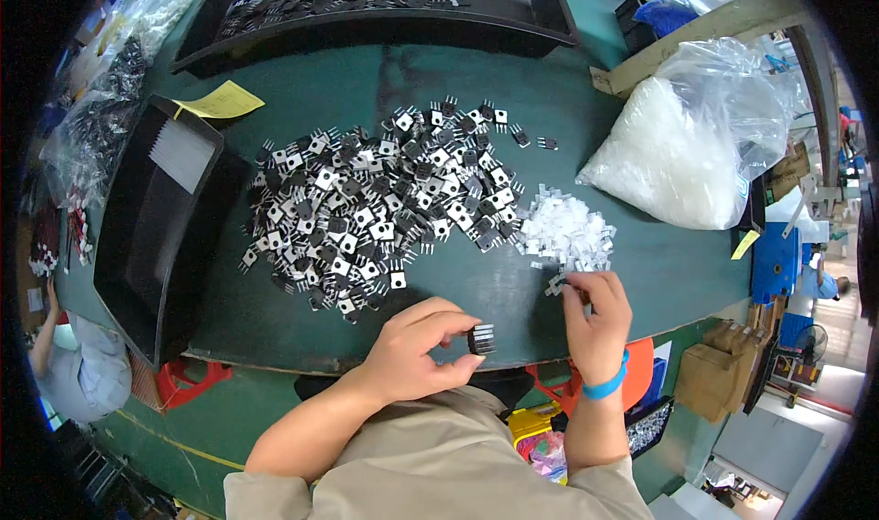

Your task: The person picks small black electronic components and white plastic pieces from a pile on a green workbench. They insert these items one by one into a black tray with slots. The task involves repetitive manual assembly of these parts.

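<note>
My left hand (423, 348) is closed near the table's front edge, pinching a black transistor (481, 339) with pale metal legs pointing right; it may be a small stack of them. Farther right, my right hand (597, 323) has thumb and fingertips drawn together at a small translucent white plastic piece (554, 287). That piece lies by the near edge of a heap of similar white plastic pieces (566, 230). Left of the heap spreads a large pile of loose black three-legged transistors (366, 204), many with silver backs showing.
A long black tray (366, 39) of transistors stands at the back. On the left is a tilted black bin (137, 245) with a yellow paper tag (222, 102). A big clear bag (664, 154) of white pieces sits at the right. Another person (87, 364) is at the far left.
</note>
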Demonstrator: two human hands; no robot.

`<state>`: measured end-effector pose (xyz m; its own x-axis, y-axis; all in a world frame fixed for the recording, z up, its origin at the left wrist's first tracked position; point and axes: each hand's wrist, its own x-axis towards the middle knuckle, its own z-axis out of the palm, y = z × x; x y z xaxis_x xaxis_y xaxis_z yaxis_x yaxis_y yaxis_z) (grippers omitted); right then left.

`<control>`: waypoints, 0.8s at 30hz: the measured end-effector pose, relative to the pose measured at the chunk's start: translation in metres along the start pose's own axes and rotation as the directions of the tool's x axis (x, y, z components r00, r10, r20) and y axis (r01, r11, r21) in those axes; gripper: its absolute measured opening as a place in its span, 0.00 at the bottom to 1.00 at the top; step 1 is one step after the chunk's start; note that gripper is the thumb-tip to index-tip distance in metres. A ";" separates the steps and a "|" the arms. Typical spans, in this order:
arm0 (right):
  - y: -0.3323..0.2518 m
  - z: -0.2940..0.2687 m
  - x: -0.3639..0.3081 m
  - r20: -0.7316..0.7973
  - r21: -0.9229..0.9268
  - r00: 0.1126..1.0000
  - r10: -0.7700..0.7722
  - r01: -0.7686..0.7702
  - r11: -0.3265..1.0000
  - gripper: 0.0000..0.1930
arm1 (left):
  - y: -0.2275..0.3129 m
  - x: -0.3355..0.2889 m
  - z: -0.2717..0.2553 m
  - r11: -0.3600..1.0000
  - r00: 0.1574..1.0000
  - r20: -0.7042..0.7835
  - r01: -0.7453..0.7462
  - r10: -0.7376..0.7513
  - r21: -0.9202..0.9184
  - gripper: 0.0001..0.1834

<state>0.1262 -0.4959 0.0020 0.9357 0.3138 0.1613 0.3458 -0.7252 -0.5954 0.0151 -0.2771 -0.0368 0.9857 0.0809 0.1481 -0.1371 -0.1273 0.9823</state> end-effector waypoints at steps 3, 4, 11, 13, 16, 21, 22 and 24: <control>0.004 0.013 0.008 0.045 -0.050 0.995 -0.093 0.096 0.994 0.07 | -0.003 0.000 -0.001 0.998 1.000 0.000 0.018 -0.018 -0.065 0.19; 0.001 0.017 0.011 0.048 -0.083 0.992 -0.114 0.117 0.990 0.07 | -0.004 0.001 -0.004 0.995 1.000 0.006 0.030 -0.030 -0.098 0.19; -0.002 0.025 0.023 0.150 -0.203 0.972 -0.180 0.208 0.957 0.06 | -0.008 -0.001 -0.009 0.966 0.993 0.009 0.119 -0.121 -0.231 0.17; -0.004 0.022 0.021 0.178 -0.206 0.976 -0.129 0.165 0.965 0.05 | -0.008 0.000 -0.009 0.962 0.993 0.008 0.118 -0.120 -0.245 0.17; -0.014 0.016 0.013 0.187 0.093 0.979 0.084 -0.103 0.990 0.04 | -0.010 -0.001 -0.010 0.961 0.994 0.009 0.105 -0.106 -0.257 0.17; -0.039 0.005 0.004 0.249 0.520 0.967 -0.048 -0.092 0.849 0.08 | -0.011 0.000 -0.012 0.944 0.993 0.024 0.118 -0.116 -0.307 0.17; -0.042 0.004 0.004 0.212 0.497 0.965 -0.152 0.027 0.867 0.09 | -0.011 -0.001 -0.012 0.943 0.993 0.016 0.113 -0.113 -0.313 0.16; -0.048 0.003 0.004 0.204 0.480 0.944 -0.261 0.136 0.867 0.10 | -0.011 -0.001 -0.012 0.940 0.994 0.002 0.103 -0.108 -0.326 0.16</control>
<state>0.1130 -0.4576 0.0287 0.7783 0.6104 0.1472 0.3938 -0.2918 -0.8717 0.0144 -0.2636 -0.0464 0.9949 0.0923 0.0409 -0.0597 0.2110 0.9757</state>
